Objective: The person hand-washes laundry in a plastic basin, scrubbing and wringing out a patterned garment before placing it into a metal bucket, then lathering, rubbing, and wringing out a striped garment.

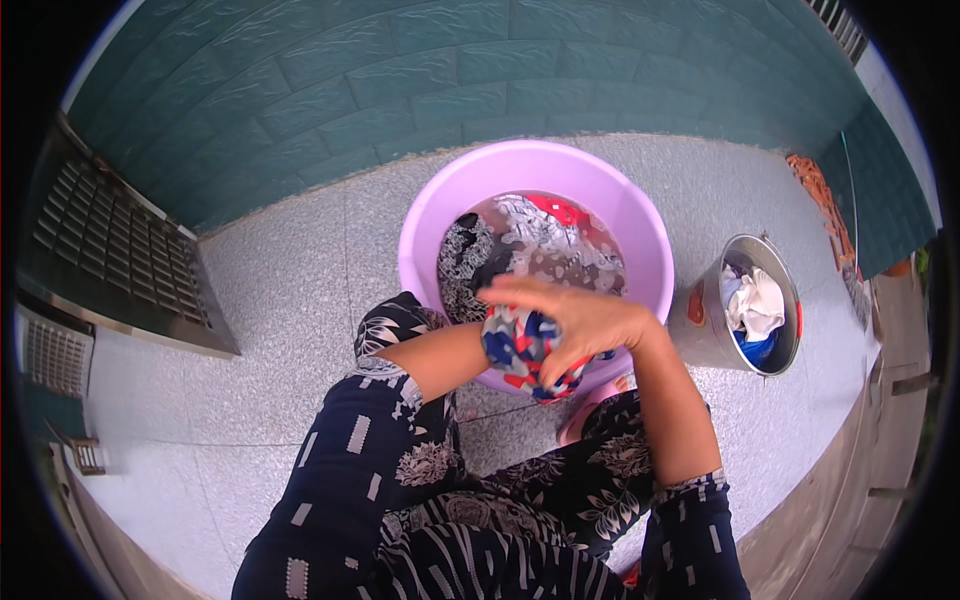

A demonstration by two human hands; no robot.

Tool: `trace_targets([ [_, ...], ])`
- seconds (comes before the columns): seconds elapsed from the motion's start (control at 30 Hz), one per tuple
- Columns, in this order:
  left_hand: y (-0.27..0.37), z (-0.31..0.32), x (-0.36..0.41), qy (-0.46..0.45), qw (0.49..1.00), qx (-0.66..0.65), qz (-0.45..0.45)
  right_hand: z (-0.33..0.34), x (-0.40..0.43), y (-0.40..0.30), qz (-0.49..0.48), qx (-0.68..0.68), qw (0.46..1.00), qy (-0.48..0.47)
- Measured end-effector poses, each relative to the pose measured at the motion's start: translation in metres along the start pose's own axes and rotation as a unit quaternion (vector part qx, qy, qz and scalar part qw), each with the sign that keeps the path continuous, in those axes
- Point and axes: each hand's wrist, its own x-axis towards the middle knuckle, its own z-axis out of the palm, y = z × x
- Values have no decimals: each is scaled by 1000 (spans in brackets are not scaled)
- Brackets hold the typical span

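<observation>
A bunched cloth (521, 346) patterned in red, blue, grey and white is over the near side of a large pink plastic tub (420, 240). My left forearm reaches in from the left and ends at this cloth, which hides my left hand, so its grip cannot be seen. Curved over the cloth from the right is my right hand (592, 319), slightly blurred, its thumb and fingers spread wide. In the tub, murky sudsy water covers part of a black-and-white patterned garment (461, 262), a white printed garment (536, 221) and a red cloth (556, 208).
Right of the tub stands a metal bucket (694, 322) holding white cloth (756, 304) and blue cloth (756, 349). A teal tiled wall (450, 67) runs behind. Orange bricks or tiles (821, 199) lie by the far right wall. A small wooden stool (88, 456) stands far left.
</observation>
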Motion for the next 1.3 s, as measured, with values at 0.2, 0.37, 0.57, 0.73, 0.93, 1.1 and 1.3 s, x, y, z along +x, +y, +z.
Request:
trace_targets([
  [0.2, 8, -11, 11, -7, 1000, 27, -14, 39, -6, -16, -3, -96, 988, 119],
  [0.37, 28, -12, 33, -2, 999, 47, -14, 37, -29, -23, -96, -190, 932, 292],
  [0.57, 83, 28, 13, 60, 968, -243, 24, -2, -60, -14, -135, -343, 802, 469],
  [0.73, 89, 39, 1, 49, 919, -374, 112, -22, -46, -2, -30, -280, 673, 684],
  [0.93, 82, 46, -3, -9, 906, -406, 123, -33, -38, 12, -89, 157, 673, 717],
  [1.1, 79, 42, -8, -28, 909, -393, 137, -31, -39, 16, -68, 249, 702, 664],
  [1.3, 83, 38, -6, -26, 922, -349, 167, -25, -51, 37, 29, 415, 624, 661],
])
